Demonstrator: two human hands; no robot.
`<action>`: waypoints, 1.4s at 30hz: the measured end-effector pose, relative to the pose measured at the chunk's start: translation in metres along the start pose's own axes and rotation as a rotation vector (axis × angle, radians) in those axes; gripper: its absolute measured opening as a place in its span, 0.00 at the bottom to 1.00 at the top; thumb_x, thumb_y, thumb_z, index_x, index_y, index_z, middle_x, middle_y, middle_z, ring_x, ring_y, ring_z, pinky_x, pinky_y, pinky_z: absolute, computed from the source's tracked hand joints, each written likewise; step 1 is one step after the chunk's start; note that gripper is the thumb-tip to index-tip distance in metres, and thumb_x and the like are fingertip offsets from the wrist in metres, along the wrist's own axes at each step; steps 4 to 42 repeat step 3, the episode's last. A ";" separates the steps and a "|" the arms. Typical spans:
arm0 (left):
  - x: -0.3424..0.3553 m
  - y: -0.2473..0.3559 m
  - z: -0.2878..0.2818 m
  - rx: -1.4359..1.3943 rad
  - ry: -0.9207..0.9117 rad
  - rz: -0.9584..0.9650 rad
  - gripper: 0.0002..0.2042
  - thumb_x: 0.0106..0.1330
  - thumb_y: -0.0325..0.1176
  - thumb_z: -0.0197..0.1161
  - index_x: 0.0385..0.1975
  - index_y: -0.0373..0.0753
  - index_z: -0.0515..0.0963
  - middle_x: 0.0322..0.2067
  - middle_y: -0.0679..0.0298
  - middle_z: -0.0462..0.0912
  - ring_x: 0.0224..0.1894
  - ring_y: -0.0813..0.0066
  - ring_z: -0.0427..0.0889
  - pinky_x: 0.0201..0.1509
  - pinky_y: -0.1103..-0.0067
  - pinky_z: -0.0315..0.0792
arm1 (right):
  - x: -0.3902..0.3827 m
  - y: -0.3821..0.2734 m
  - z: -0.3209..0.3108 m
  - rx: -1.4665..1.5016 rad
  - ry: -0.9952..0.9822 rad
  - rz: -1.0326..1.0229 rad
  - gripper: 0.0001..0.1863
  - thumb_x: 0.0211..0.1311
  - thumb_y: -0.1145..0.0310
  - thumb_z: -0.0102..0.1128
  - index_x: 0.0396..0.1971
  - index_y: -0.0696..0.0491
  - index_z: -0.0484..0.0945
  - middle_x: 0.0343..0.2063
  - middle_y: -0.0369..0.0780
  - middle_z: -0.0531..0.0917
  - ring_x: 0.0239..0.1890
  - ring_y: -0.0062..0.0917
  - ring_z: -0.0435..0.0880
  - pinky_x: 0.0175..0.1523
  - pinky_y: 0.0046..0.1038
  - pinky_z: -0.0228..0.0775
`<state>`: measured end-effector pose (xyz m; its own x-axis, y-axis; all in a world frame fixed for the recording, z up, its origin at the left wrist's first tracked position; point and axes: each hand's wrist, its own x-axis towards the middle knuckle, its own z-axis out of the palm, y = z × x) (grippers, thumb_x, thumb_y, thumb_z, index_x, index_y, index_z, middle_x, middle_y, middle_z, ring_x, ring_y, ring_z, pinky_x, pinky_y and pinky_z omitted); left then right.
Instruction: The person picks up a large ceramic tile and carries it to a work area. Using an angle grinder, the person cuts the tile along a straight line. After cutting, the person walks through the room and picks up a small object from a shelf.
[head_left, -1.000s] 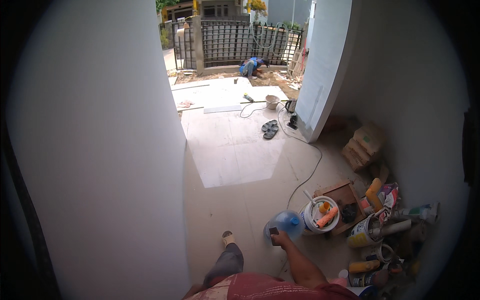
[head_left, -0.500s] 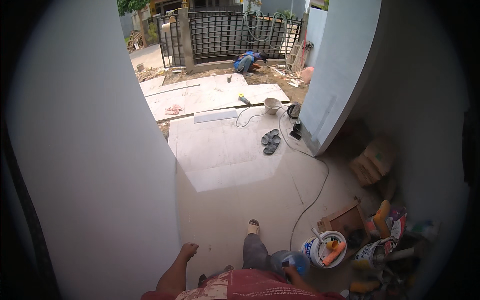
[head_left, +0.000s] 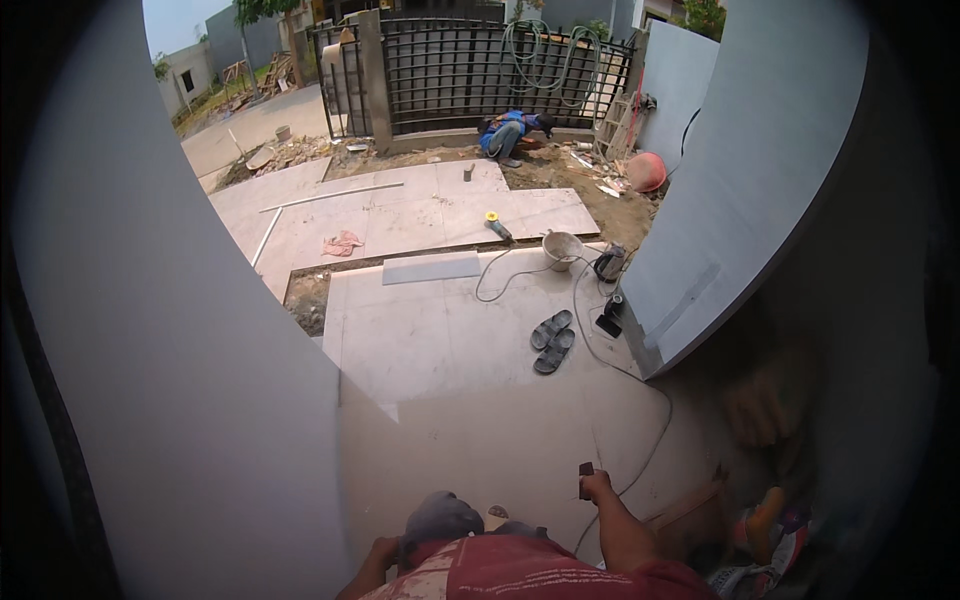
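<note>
My right hand [head_left: 597,486] is stretched out ahead, closed around a small dark brown, flat-sided object [head_left: 586,480] whose kind I cannot make out. My left hand [head_left: 383,551] hangs low beside my raised thigh [head_left: 440,519]; its fingers are too indistinct to read. On the tiles ahead lies a pair of dark sandals [head_left: 552,342]. A grey cable [head_left: 668,405] runs across the floor to the right of my right hand.
Beyond the doorway are an angle grinder [head_left: 497,226], a bucket [head_left: 562,250], an electric kettle [head_left: 609,263] and a loose tile [head_left: 432,268]. A person in blue [head_left: 511,136] crouches by the gate [head_left: 450,85]. Walls flank the passage; bags and a wooden frame [head_left: 690,520] crowd the right.
I have moved forward toward the doorway. My right hand has swung forward with the dark object, and my left hand has dropped back. The white paint bucket with rollers has left the view.
</note>
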<state>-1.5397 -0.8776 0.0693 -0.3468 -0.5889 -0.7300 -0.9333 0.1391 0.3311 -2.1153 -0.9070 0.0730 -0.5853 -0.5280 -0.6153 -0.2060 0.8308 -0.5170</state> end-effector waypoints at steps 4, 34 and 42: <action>0.058 -0.017 -0.017 0.149 -0.032 0.086 0.24 0.54 0.48 0.65 0.48 0.42 0.77 0.36 0.48 0.83 0.39 0.49 0.83 0.46 0.61 0.75 | 0.048 -0.092 -0.019 0.069 0.007 -0.090 0.13 0.50 0.69 0.61 0.36 0.59 0.81 0.29 0.44 0.84 0.31 0.34 0.83 0.37 0.37 0.74; 0.058 -0.017 -0.017 0.149 -0.032 0.086 0.24 0.54 0.48 0.65 0.48 0.42 0.77 0.36 0.48 0.83 0.39 0.49 0.83 0.46 0.61 0.75 | 0.048 -0.092 -0.019 0.069 0.007 -0.090 0.13 0.50 0.69 0.61 0.36 0.59 0.81 0.29 0.44 0.84 0.31 0.34 0.83 0.37 0.37 0.74; 0.058 -0.017 -0.017 0.149 -0.032 0.086 0.24 0.54 0.48 0.65 0.48 0.42 0.77 0.36 0.48 0.83 0.39 0.49 0.83 0.46 0.61 0.75 | 0.048 -0.092 -0.019 0.069 0.007 -0.090 0.13 0.50 0.69 0.61 0.36 0.59 0.81 0.29 0.44 0.84 0.31 0.34 0.83 0.37 0.37 0.74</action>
